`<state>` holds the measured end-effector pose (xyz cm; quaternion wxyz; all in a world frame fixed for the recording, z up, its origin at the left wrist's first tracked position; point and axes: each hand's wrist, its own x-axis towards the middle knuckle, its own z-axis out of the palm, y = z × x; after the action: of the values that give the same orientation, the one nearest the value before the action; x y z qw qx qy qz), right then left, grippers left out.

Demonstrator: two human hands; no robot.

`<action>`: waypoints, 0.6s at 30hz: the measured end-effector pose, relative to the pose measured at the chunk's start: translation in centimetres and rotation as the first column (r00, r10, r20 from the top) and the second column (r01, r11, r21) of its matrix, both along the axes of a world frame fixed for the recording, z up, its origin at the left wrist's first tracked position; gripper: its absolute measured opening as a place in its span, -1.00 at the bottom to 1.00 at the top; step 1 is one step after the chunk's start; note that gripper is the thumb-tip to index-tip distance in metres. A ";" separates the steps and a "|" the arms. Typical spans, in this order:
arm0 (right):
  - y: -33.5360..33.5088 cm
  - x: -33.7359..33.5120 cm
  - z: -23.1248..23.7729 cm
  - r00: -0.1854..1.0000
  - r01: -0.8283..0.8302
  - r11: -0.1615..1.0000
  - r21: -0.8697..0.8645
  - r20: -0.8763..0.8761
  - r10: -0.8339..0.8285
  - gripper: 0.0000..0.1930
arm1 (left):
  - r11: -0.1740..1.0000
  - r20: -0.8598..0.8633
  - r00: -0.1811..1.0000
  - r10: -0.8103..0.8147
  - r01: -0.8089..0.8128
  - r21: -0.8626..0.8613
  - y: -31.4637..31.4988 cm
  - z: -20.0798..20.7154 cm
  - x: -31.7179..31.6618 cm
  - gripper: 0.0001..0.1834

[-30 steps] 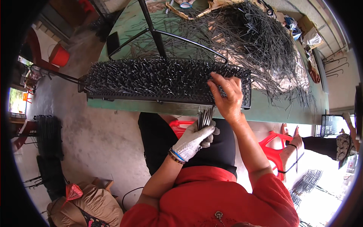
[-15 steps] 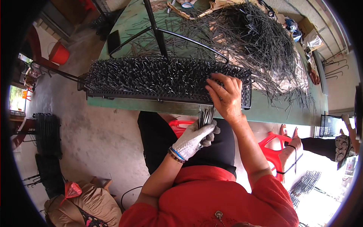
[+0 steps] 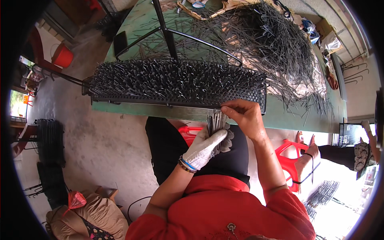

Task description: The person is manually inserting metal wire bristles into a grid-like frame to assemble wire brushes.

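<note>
My left hand, in a white knit glove with grey fingers, is closed around a bundle of thin metal rods. The rods stand roughly upright, their tips just below the rack's front edge. Bare, my right hand has its thumb and fingertips pinched together beside the bundle's top; what they pinch, if anything, is too small to make out. Behind both hands lies a long black perforated rack, densely filled with short upright dark rods. Its right end shows bare holes.
The green table carries a large heap of loose dark rods at the back right. A black metal frame rises behind the rack. A red stool and another person's leg are at the right.
My right hand has come down from the right end of the rack to the top of the bundle. My left hand keeps its hold, with the rods tilted slightly differently.
</note>
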<state>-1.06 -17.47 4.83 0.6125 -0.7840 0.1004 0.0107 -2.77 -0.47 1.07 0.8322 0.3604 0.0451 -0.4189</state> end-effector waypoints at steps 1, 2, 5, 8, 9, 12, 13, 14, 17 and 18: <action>-0.2 0.1 -0.3 1.000 0.001 1.000 0.000 0.001 -0.001 -0.86 | 1.000 0.001 1.000 -0.001 0.001 0.000 0.0 0.0 0.0 -0.77; -0.4 0.2 -0.6 1.000 0.013 1.000 0.016 0.006 -0.013 -0.86 | 1.000 -0.011 1.000 -0.003 0.003 0.026 -0.1 0.1 0.1 -0.77; -0.6 0.6 -0.2 0.998 0.045 0.998 0.039 0.040 -0.047 -0.86 | 0.997 -0.011 1.000 -0.012 0.013 0.072 0.1 -0.3 0.2 -0.80; -0.2 1.5 0.8 0.975 0.109 0.986 0.130 0.179 -0.131 -0.86 | 0.996 -0.023 0.999 -0.033 0.034 0.084 0.5 -0.7 0.2 -0.82; 0.1 1.8 1.1 0.939 0.140 0.966 0.218 0.281 -0.199 -0.87 | 0.996 -0.045 0.998 -0.045 0.048 0.078 0.7 -0.8 0.2 -0.83; 0.7 2.2 2.0 0.883 0.212 0.975 0.062 0.414 -0.219 -0.89 | 0.992 -0.068 0.994 -0.087 0.093 0.083 0.7 -1.1 0.3 -0.82; 0.9 2.4 1.7 0.858 0.252 0.966 -0.049 0.473 -0.200 -0.92 | 0.992 -0.068 0.994 -0.087 0.093 0.083 0.6 -1.1 0.2 -0.82; 1.2 2.8 1.7 0.858 0.252 0.967 -0.049 0.474 -0.199 -0.92 | 0.994 -0.072 0.994 -0.087 0.091 0.060 0.5 -1.1 0.2 -0.82; 2.1 3.8 1.2 0.780 0.246 0.935 -0.255 0.625 -0.035 -0.91 | 0.995 -0.076 0.994 -0.084 0.087 0.038 0.6 -1.1 0.0 -0.79; 2.2 3.9 0.9 0.780 0.246 0.935 -0.255 0.624 -0.034 -0.91 | 0.995 -0.076 0.994 -0.083 0.086 0.041 0.7 -1.1 0.0 -0.77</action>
<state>2.88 -15.30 5.77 0.4740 -0.8246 -0.0436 -0.3057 -2.77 0.18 -0.07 0.8033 0.3645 0.0698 -0.4658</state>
